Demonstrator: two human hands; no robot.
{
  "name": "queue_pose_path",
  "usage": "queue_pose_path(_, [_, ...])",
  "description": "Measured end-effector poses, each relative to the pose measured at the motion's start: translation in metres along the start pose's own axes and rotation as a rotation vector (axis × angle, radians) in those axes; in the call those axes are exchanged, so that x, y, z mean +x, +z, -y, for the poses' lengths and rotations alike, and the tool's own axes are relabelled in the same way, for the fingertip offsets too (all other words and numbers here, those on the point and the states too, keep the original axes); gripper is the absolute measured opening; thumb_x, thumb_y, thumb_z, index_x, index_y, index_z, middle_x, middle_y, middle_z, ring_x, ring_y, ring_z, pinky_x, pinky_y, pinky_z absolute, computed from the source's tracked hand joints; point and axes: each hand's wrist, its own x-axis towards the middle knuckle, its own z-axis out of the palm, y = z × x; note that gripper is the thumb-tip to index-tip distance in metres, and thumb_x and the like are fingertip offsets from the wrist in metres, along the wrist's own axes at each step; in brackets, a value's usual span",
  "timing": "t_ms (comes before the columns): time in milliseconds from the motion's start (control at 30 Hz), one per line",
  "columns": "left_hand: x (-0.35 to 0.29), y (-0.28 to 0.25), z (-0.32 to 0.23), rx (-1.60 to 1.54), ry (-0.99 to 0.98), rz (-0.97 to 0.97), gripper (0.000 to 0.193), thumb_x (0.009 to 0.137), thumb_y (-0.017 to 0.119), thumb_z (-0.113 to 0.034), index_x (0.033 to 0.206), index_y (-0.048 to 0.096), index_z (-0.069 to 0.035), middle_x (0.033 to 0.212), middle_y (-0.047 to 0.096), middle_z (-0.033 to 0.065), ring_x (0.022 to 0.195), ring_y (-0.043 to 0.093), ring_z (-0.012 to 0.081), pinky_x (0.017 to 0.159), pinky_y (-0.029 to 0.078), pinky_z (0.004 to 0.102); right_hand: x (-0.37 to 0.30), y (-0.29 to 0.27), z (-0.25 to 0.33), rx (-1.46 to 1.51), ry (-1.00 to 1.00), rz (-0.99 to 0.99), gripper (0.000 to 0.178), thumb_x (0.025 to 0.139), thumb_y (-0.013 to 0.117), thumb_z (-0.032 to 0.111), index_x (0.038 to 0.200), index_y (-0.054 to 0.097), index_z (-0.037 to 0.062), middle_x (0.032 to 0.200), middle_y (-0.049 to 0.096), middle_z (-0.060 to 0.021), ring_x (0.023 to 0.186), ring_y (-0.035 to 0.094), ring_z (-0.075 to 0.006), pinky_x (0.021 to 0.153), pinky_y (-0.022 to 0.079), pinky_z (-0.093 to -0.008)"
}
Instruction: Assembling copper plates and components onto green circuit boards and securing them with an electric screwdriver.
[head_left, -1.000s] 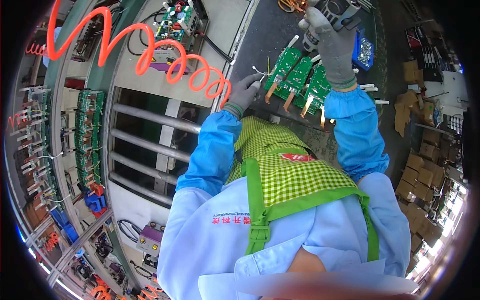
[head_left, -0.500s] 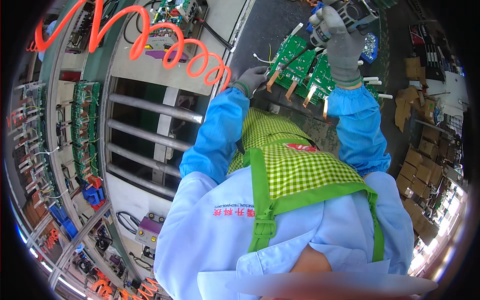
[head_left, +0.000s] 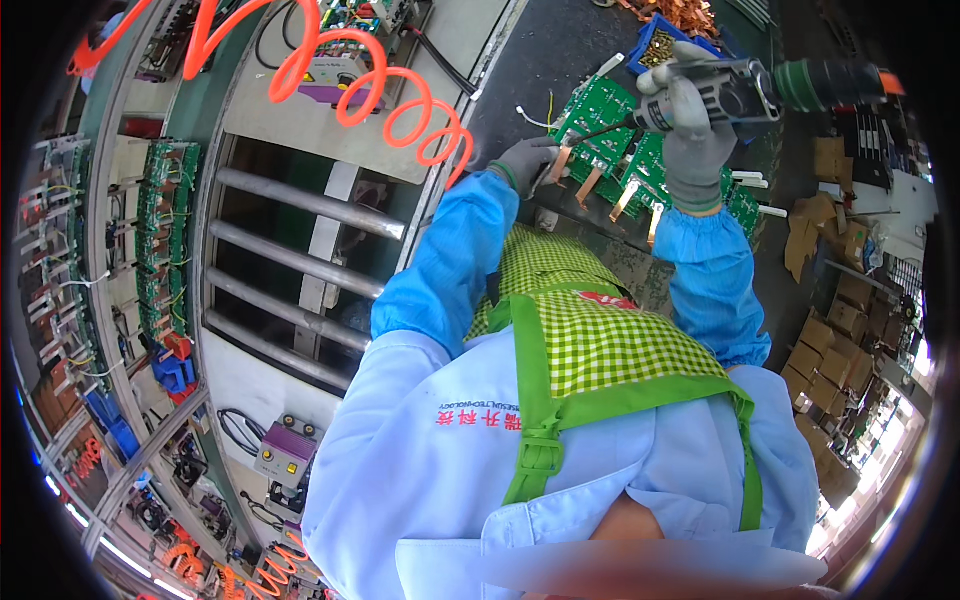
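Observation:
My right hand, in a grey glove, is wrapped round a power screwdriver with a dark body lying to the right. Its long thin bit points left across the green circuit boards, its tip near a copper strip at their left end. Close beside that strip, my gloved left hand has its fingers drawn together at the boards' edge; what they pinch is hidden. More copper strips stick out from the near side of the boards, toward my apron.
A blue bin of small brass parts stands behind the boards, with a heap of copper pieces beyond. An orange coiled hose hangs at the left, above a bench with metal rollers. Cardboard boxes are piled at right.
The screwdriver has swung flatter, its body now reaching out to the right. Both hands appear slightly lower and further right as the view shifts. The blue bin and copper heap show more fully.

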Motion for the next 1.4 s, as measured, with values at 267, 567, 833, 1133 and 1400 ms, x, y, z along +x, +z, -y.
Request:
queue_pose_path(267, [-0.008,0.004,0.003,-0.319,-0.102,-0.048,0.026,0.089,0.051,-0.022,0.108,0.056,-0.006,0.095,0.063,0.0051,0.079,0.062,0.0137,0.063,0.053,0.0254,-0.008,0.01,0.006,-0.054,0.014,0.021,0.034,0.084,0.053,0.01,0.114,0.049,-0.0052,0.089,0.059,-0.0098,0.081,0.057,-0.0178,0.075,0.048,-0.0329])
queue_pose_path(567, [-0.01,0.006,-0.009,0.099,-0.096,-0.029,0.026,0.09,0.046,-0.024,0.111,0.055,-0.01,0.081,0.06,0.0024,0.053,0.048,0.0051,0.043,0.038,0.0165,-0.007,0.014,0.003,-0.167,0.041,-0.047,0.031,0.084,0.054,0.009,0.112,0.05,-0.005,0.09,0.061,-0.009,0.082,0.059,-0.0171,0.075,0.049,-0.0318])
queue_pose_path(833, [-0.017,0.014,-0.007,0.049,-0.019,-0.047,0.03,0.092,0.044,-0.029,0.11,0.052,-0.008,0.086,0.06,0.0051,0.061,0.054,0.0101,0.041,0.04,0.0217,-0.008,0.01,-0.002,-0.079,0.003,-0.029,0.034,0.083,0.057,0.01,0.113,0.05,-0.0037,0.092,0.06,-0.0075,0.083,0.059,-0.0184,0.079,0.048,-0.0335])
queue_pose_path(1133, [-0.011,0.006,-0.022,0.164,-0.115,-0.004,0.026,0.093,0.043,-0.026,0.104,0.054,-0.005,0.076,0.054,0.0053,0.055,0.044,0.0063,0.042,0.036,0.0179,-0.003,0.008,0.008,-0.178,0.054,0.094,0.034,0.086,0.055,0.017,0.114,0.049,-0.0016,0.102,0.061,-0.0121,0.085,0.061,-0.0176,0.078,0.051,-0.0316])
queue_pose_path(1400, [-0.005,0.008,-0.011,0.032,-0.044,-0.014,0.024,0.093,0.045,-0.019,0.106,0.05,0.0,0.083,0.054,0.0064,0.061,0.047,0.0079,0.044,0.039,0.0171,-0.001,0.009,0.0,-0.049,0.011,0.03,0.027,0.085,0.057,0.013,0.108,0.051,0.0005,0.095,0.061,-0.0096,0.08,0.06,-0.0166,0.076,0.05,-0.0329])
